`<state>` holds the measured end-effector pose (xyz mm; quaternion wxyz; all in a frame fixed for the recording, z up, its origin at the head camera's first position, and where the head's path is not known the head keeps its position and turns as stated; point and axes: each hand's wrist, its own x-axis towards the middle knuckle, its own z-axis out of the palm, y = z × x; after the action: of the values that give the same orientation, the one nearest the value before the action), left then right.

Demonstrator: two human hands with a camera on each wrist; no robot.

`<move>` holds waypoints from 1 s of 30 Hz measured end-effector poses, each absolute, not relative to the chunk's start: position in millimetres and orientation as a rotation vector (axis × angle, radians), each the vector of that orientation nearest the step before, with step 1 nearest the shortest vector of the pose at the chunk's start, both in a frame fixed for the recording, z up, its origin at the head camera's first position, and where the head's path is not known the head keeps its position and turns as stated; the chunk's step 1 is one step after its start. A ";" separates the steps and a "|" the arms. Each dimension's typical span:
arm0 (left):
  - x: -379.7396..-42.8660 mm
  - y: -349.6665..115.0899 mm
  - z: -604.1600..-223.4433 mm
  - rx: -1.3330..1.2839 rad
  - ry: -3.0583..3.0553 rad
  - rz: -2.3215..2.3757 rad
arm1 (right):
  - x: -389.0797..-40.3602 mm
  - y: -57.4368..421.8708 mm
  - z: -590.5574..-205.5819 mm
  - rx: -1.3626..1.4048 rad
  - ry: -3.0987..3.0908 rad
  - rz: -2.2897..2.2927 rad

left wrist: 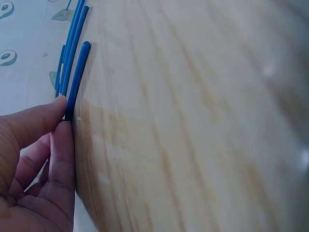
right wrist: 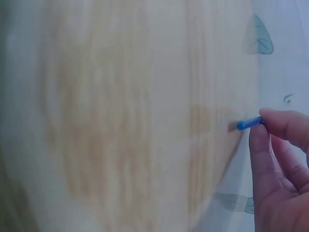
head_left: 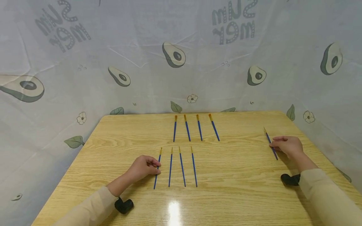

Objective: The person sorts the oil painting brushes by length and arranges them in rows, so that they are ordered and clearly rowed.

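My left hand (head_left: 143,169) pinches a thin blue-handled paintbrush (head_left: 156,179), the leftmost of the front row, which lies along the table. In the left wrist view, thumb and fingertip meet at its blue handle (left wrist: 77,79). Far to the right, my right hand (head_left: 288,146) pinches another slim paintbrush (head_left: 274,152) by its handle, its pointed tip toward the back. The right wrist view shows only that brush's blue end (right wrist: 248,123) beyond the thumb. Beside the left hand lie three more pointed paintbrushes (head_left: 182,169), side by side.
Several paintbrushes with broader brown bristles (head_left: 199,128) form a row at the back of the wooden table (head_left: 240,175). A pale cloth printed with avocados (head_left: 173,55) hangs behind and at both sides. A dark device (head_left: 123,206) sits at each wrist.
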<state>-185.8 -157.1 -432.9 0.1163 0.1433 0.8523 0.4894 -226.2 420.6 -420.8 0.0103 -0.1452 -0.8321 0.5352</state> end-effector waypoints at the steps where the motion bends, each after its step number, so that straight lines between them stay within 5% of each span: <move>1: -185.9 -157.0 -432.8 0.419 2.498 1.433 | -225.9 419.8 -420.0 -0.453 -2.595 1.684; 30: -189.0 -157.1 -435.9 0.397 2.503 1.428 | -213.6 312.2 -397.6 -0.087 -2.797 1.826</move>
<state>-189.0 -157.1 -435.9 0.1163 0.1356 0.8547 0.4875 -213.6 312.2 -397.6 -0.0996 -0.0261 -0.8329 0.5438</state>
